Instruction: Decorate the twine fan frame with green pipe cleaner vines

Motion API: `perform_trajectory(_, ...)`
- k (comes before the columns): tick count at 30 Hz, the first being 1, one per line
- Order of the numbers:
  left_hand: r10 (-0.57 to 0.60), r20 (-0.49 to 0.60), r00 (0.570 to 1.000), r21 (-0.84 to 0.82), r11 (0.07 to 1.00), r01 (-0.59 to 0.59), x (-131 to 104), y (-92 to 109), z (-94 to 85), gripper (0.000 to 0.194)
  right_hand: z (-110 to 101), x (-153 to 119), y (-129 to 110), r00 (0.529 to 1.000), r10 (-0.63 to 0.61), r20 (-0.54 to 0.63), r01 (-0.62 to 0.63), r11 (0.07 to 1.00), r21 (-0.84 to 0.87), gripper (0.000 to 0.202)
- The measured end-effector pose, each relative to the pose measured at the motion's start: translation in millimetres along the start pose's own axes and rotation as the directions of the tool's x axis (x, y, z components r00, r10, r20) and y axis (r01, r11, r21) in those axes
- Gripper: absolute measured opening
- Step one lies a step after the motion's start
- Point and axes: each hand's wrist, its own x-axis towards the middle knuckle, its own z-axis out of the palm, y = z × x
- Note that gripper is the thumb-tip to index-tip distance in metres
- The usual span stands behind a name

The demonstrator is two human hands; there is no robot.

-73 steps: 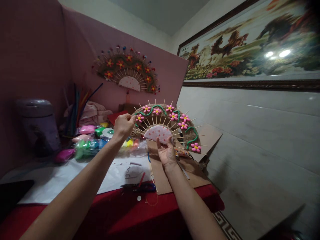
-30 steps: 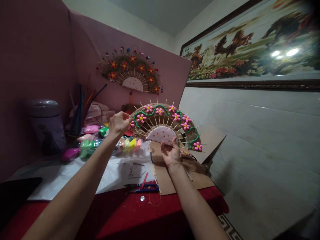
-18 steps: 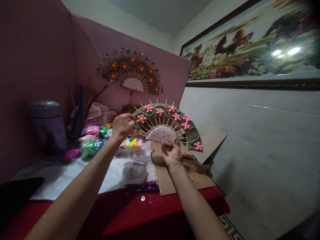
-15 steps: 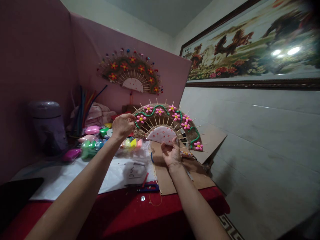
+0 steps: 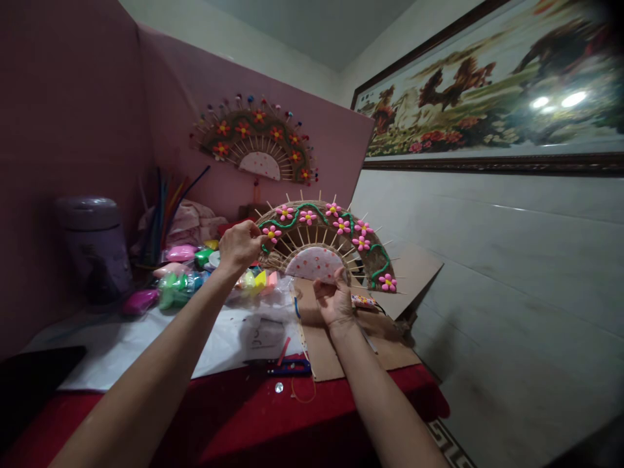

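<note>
Held up over the table is a handmade fan (image 5: 316, 263), a half circle of thin sticks with a brown twine-like band. Pink flowers with yellow centres and a wavy green strand decorate the band. My left hand (image 5: 241, 247) is closed on the fan's left end, its fingertips by the leftmost flower. Thumb and fingers of my right hand (image 5: 335, 302) pinch the lower edge of the white, red-dotted half-round base. Beneath the fan lies a sheet of cardboard (image 5: 324, 357). A similar fan with orange flowers (image 5: 260, 166) hangs on the pink panel behind.
Bagged coloured clay (image 5: 178, 289) lies on the left, beside a lidded container (image 5: 95, 247) and upright pipe cleaners (image 5: 163, 214). Blue thread snips (image 5: 290, 368) and a clear gem (image 5: 279, 388) rest on the red tablecloth (image 5: 234, 422). A tiled wall (image 5: 511, 260) stands on the right.
The fan has tilted slightly, its left end and upper sticks shifting a little to the left. Both hands keep their hold, almost in the same place.
</note>
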Motion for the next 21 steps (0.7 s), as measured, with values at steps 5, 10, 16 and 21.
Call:
perform_trajectory(5,-0.009,-0.047,0.999,-0.05,0.999,0.007,5,-5,-0.4,0.022,1,-2,-1,1.0,-0.002,0.013,0.003,1.0,-0.016,0.029)
perform_trajectory(10,-0.013,-0.131,0.991,-0.077,0.997,0.003,10,-10,-5.5,0.025,2,-4,-2,1.0,0.015,0.004,-0.015,1.0,-0.002,0.027)
perform_trajectory(16,0.116,-0.126,0.985,0.01,0.993,-0.115,7,-11,-11.0,0.024,5,-6,-3,0.998,0.048,0.044,-0.047,0.999,-0.022,0.028)
perform_trajectory(21,0.117,-0.176,0.977,0.007,0.993,-0.118,10,-12,-14.2,0.024,8,-8,-5,0.996,0.076,0.035,-0.077,0.997,0.015,0.025)
